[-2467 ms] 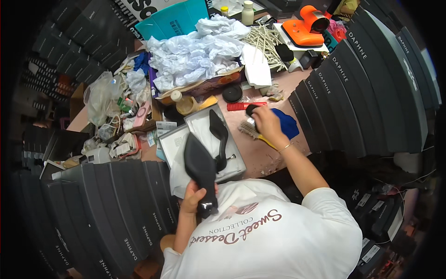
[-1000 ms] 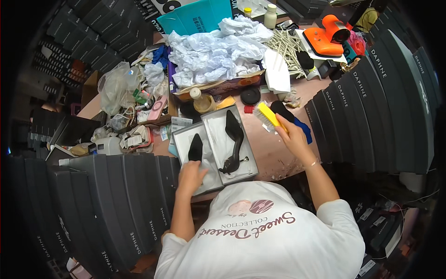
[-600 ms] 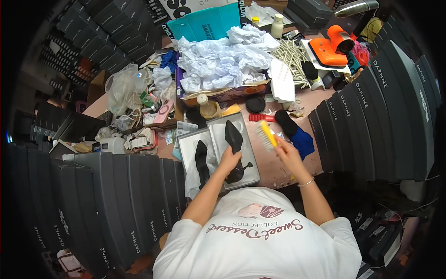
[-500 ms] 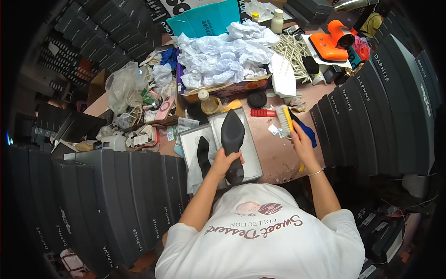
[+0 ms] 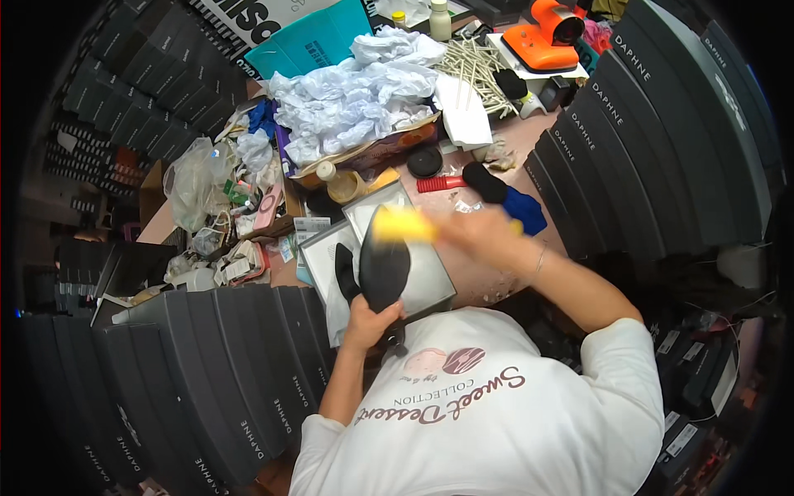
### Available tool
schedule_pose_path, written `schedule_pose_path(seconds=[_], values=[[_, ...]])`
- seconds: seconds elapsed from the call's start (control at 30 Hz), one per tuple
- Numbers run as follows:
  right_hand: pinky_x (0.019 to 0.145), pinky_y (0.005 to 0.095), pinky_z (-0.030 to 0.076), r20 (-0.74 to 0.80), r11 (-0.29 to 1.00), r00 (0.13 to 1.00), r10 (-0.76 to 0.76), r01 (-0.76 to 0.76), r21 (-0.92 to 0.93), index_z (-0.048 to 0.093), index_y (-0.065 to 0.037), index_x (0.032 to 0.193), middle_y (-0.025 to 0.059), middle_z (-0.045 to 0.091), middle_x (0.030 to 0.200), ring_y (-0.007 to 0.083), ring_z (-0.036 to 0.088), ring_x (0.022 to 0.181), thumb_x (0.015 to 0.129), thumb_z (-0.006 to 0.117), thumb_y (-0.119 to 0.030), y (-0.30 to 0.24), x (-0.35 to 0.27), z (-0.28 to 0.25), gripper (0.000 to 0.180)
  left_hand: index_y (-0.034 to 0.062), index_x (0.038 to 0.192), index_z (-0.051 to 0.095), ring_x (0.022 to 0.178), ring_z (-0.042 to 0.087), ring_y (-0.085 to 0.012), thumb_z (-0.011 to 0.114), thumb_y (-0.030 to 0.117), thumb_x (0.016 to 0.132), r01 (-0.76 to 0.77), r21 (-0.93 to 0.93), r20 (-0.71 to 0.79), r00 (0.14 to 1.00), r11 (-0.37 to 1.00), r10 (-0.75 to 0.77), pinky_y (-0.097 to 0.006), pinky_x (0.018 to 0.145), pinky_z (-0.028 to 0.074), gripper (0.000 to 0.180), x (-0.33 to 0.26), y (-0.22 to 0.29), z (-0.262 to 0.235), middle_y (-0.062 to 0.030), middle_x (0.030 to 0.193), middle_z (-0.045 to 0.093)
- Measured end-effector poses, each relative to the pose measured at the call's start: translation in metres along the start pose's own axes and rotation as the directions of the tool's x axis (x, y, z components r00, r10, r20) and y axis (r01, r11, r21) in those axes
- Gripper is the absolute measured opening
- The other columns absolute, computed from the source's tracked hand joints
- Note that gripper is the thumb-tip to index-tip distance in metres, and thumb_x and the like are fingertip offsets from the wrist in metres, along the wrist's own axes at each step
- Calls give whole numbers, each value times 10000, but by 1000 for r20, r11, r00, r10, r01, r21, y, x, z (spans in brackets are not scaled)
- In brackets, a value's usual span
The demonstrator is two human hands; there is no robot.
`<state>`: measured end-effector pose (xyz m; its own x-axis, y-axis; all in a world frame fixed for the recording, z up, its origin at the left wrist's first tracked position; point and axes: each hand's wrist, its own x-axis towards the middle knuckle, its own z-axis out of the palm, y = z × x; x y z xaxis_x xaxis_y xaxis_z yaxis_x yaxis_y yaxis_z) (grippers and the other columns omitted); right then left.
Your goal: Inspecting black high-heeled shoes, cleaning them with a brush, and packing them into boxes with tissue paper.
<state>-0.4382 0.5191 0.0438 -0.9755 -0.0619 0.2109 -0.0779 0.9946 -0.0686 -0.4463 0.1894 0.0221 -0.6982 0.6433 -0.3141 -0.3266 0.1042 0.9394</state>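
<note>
My left hand (image 5: 368,321) grips a black shoe (image 5: 385,269) near its heel end, with the sole turned up. My right hand (image 5: 480,236) is closed on the handle of a yellow brush (image 5: 405,225), smeared by motion, over the shoe's toe end. Whether the bristles touch the sole I cannot tell. Beneath the shoe lies an open grey-rimmed shoebox (image 5: 438,285) lined with white paper. A second black shoe (image 5: 345,269) rests in its left part.
Beyond the box stand a bottle with a pale cap (image 5: 341,183), a round black lid (image 5: 425,162) and a red-handled brush (image 5: 440,183). A blue cloth (image 5: 523,212) lies to the right. Crumpled white paper (image 5: 347,103) fills a carton behind. Stacked dark shoeboxes (image 5: 223,372) flank both sides.
My right hand has swung left, bringing the yellow brush from beside the box to over the shoe. The shoe has shifted left and tilted in my left hand. The whole view has turned slightly.
</note>
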Motion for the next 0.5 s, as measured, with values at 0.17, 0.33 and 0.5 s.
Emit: schedule_pose_path(seconds=[0.17,0.33,0.5], values=[[483,302,466,-43,934,962,-271,274,229,528,-216,1272,34,524,687,193,581,545,861,569,-204,-67,-12,-59,413,0,909,614,680,583,-124,652,31,800,105,104,-27,994,989,-103,-275,634,480,120,-1,1,-1,-40,746,612],[480,296,467,-43,983,999,7,1,182,538,-208,1267,38,502,685,169,575,551,881,562,-263,-41,-3,14,391,-2,903,617,707,595,-112,648,13,784,52,112,26,998,992,-55,-265,644,490,124,-23,-2,-11,-42,790,625],[512,359,474,31,933,997,-64,49,356,537,-180,1265,97,567,735,254,593,600,867,603,-298,-77,-23,-41,420,-14,862,631,666,592,-117,638,30,804,119,76,-39,992,990,-117,-262,623,484,73,-14,8,3,-40,748,632]])
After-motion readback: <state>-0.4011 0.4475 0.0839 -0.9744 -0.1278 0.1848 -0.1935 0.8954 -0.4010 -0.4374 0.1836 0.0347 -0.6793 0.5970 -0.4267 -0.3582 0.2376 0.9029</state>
